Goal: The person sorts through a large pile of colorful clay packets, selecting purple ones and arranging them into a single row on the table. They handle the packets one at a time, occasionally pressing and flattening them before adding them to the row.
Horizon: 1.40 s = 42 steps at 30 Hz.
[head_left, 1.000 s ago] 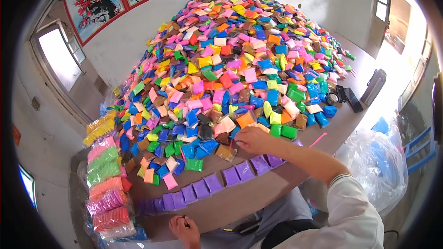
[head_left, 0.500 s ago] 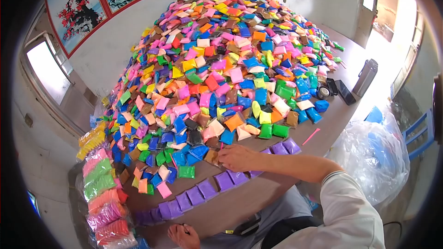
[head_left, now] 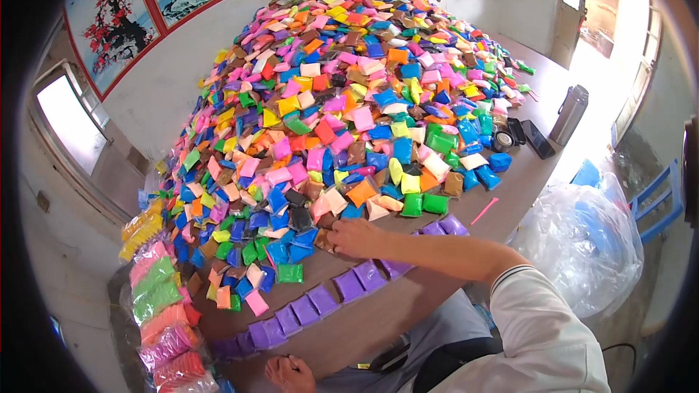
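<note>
My right hand reaches to the near edge of a big heap of small coloured packets. Its fingers are closed at a brown packet, which shows beside the fingertips; the far side of the grip is hidden. Under and in front of my right forearm runs a row of purple packets, laid side by side across the table. My left hand rests at the table's near edge with its fingers curled in, and no object shows in it.
Stacked bundles of coloured packets line the left edge. A pink stick lies right of the row. Farther right stand a steel flask, a black phone-like object and a roll of tape. A clear plastic bag bulges beside the table.
The view has shifted slightly. My right hand has moved a little left and farther into the heap's edge, with the brown packet at its fingertips. My left hand stays where it was.
</note>
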Available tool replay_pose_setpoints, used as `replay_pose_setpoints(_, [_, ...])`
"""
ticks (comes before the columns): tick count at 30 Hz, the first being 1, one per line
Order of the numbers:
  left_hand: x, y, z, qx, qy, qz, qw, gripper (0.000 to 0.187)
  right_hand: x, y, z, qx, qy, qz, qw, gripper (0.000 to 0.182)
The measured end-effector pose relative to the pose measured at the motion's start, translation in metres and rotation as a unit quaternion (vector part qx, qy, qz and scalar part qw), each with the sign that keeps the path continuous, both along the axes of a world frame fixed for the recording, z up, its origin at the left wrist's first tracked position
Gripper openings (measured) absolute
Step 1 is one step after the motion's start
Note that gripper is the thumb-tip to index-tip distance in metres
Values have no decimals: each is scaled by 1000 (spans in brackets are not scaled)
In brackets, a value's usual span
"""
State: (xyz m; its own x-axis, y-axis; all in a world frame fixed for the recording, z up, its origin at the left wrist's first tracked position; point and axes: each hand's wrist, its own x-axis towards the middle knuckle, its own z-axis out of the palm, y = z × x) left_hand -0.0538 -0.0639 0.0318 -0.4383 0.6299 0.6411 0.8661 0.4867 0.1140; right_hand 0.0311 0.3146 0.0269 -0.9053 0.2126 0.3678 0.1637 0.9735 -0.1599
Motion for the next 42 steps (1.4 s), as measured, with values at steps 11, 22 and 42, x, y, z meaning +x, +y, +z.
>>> replay_pose_setpoints(11, [0,-2,-4,6,-47,32,998,23,-10,41,57,-259,-53,32,964,26])
replay_pose_setpoints(22, [-4,3,3,-12,-38,33,999,25,-119,140,103,-24,192,-34,980,34])
replay_pose_setpoints(42, [-19,23,3,-116,-85,107,984,33,-372,263,204,-13,273,-143,951,39])
